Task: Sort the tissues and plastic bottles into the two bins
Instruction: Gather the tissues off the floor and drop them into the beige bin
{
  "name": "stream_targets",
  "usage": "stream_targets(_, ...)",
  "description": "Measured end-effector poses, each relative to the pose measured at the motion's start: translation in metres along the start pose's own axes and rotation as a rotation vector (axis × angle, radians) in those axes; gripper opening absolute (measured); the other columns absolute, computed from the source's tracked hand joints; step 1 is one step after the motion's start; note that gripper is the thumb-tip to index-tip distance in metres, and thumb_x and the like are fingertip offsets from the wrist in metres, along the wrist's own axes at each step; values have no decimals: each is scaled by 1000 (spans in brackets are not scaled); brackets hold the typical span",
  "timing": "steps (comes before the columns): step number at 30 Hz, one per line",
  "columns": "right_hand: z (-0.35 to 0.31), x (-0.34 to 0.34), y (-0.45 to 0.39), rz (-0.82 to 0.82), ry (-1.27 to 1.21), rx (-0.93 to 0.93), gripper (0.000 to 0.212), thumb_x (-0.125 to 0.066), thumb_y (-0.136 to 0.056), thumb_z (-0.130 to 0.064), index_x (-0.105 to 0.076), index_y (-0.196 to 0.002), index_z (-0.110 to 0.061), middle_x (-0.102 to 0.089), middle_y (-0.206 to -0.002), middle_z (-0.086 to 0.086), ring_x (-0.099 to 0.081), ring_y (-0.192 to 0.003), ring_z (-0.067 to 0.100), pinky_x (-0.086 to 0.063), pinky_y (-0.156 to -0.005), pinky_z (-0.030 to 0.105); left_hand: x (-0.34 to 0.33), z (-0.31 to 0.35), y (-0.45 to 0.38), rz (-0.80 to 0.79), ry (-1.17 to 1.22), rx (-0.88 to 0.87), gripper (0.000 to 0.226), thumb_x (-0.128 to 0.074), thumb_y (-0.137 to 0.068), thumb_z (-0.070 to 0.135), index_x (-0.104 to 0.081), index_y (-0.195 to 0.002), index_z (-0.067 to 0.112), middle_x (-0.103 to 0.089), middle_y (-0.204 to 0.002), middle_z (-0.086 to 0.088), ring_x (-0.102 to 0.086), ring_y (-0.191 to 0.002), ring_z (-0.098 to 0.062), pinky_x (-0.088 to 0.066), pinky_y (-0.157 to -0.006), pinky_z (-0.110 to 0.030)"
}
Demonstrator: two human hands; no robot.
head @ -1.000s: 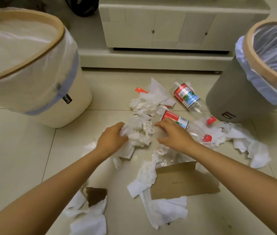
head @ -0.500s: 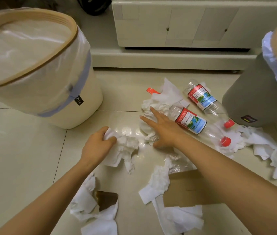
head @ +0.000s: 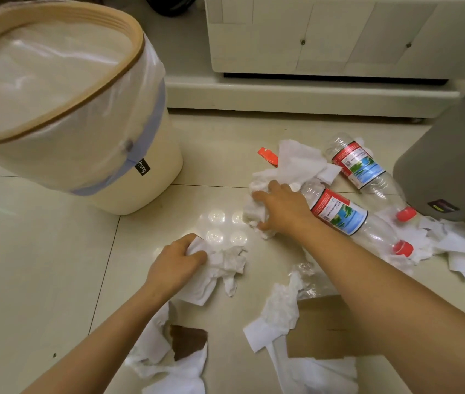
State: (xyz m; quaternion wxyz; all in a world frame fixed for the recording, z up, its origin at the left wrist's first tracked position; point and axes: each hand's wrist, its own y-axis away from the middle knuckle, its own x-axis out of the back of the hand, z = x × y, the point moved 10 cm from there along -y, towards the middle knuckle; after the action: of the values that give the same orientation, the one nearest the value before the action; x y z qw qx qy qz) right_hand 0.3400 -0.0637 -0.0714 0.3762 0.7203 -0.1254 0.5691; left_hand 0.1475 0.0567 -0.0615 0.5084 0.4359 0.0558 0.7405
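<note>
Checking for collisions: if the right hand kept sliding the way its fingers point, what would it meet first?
The right hand, gripping a tissue wad, points left and slightly away. Bare floor tile comes next, then probably the cream bin, though depth is uncertain.

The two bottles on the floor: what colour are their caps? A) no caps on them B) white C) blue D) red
D: each bottle, the near one and the far one, ends in a red cap at its lower right end.
</note>
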Motion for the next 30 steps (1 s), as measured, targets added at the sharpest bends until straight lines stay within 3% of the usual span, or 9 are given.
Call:
stream_targets(2, -4, 5, 2, 39, 7, 13, 48, -58, -87, -24, -43, -133, -24, -45, -128, 10, -45, -113, 29, -37, -77, 35, -2, -2, 0, -3, -21, 0, 20, -51, -81, 31, -60, -99, 32, -66, -92, 6, -60, -84, -15, -53, -80, -41)
stream_targets(8, -7, 7, 15, 60, 5, 45, 27, -55, -85, -10, -57, -112, -11, -54, -113, 10, -50, -104, 29, -34, -67, 32, -3, -9, 3, -4, -60, -5, 23, -52, -88, 25, -59, -109, 30, -64, -100, 6, -58, -89, -14, -50, -79, -33)
stream_targets(12, -6, 15, 25, 126, -193, 35, 10, -60, -77, -6, -57, -85, -11, -54, -91, 9, -53, -92, 30, -32, -61, 30, -2, -8, 9, -9, -59, -22, 17, -52, -87, 23, -60, -101, 29, -66, -94, 8, -59, -86, -13, -52, -79, -36)
stream_targets(14, -8, 23, 31, 134, -301, 45, 14, -64, -73, -6, -55, -78, -15, -50, -81, 3, -54, -86, 28, -31, -57, 29, 0, -6, 12, -5, -61, -33, 15, -52, -87, 23, -60, -99, 28, -65, -93, 7, -59, -85, -13, -51, -76, -34)
stream_targets(18, 1, 48, 41, 182, -580, -26, 10, -64, -70, -8, -62, -79, -10, -63, -78, 2, -60, -76, 23, -40, -56, 30, 5, 1, 18, 6, -39, -62, 13, -53, -87, 23, -59, -97, 29, -65, -90, 7, -59, -84, -13, -50, -74, -32)
stream_targets(20, 6, 67, 48, 228, -750, -75, 15, -66, -74, -13, -61, -85, -4, -61, -78, 2, -57, -74, 20, -42, -59, 31, 8, 6, 20, 9, -17, -68, 12, -53, -85, 25, -59, -95, 28, -65, -89, 6, -59, -83, -13, -49, -73, -32)
stream_targets(23, 9, 86, 55, 218, -884, -114, 34, -72, -74, -20, -63, -104, -6, -65, -92, 10, -63, -88, 22, -52, -76, 36, 14, 18, 25, 9, 18, -90, 22, -47, -73, 37, -58, -90, 29, -64, -85, 7, -60, -80, -14, -50, -72, -35)
stream_targets(26, 11, 97, 62, 179, -1142, -144, 44, -77, -69, -11, -63, -111, -12, -70, -99, 8, -68, -91, 23, -56, -83, 44, 19, 25, 30, 21, 30, -107, 19, -47, -73, 36, -58, -87, 29, -63, -83, 6, -59, -79, -15, -51, -71, -37)
stream_targets(30, 4, 118, 74, 205, -1200, -123, 36, -77, -71, -6, -60, -101, -18, -68, -94, 0, -66, -84, 13, -56, -75, 29, 30, 29, 38, 51, 42, -124, 7, -54, -86, 24, -58, -92, 27, -62, -88, 4, -58, -82, -16, -50, -72, -34)
